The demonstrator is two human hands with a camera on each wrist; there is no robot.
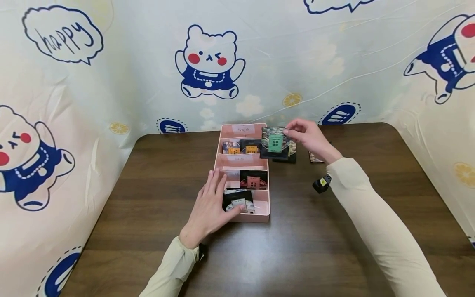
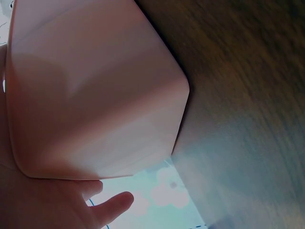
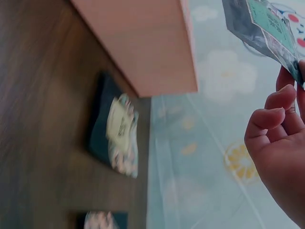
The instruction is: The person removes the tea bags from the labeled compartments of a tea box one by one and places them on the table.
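Note:
A tea sachet with a green label (image 1: 275, 143) is pinched at its upper right corner by my right hand (image 1: 311, 139), over the right side of a pink divided box (image 1: 262, 208). In the right wrist view the sachet (image 3: 267, 28) hangs above the box's outer wall. My left hand (image 1: 208, 208) rests on the box's left edge near the front, fingers extended and thumb over the front compartment. Beneath that thumb is a white-labelled sachet (image 1: 237, 198). Behind it sits a red-labelled sachet (image 1: 254, 180). Two orange-labelled sachets (image 1: 250, 147) stand in a farther compartment.
On the table (image 1: 156, 194), right of the box, lies a yellow-labelled sachet (image 3: 121, 129), partly behind the held one in the head view. Another sachet (image 1: 314, 157) is partly hidden by the right wrist. A patterned cloth (image 1: 148, 62) hangs behind the table.

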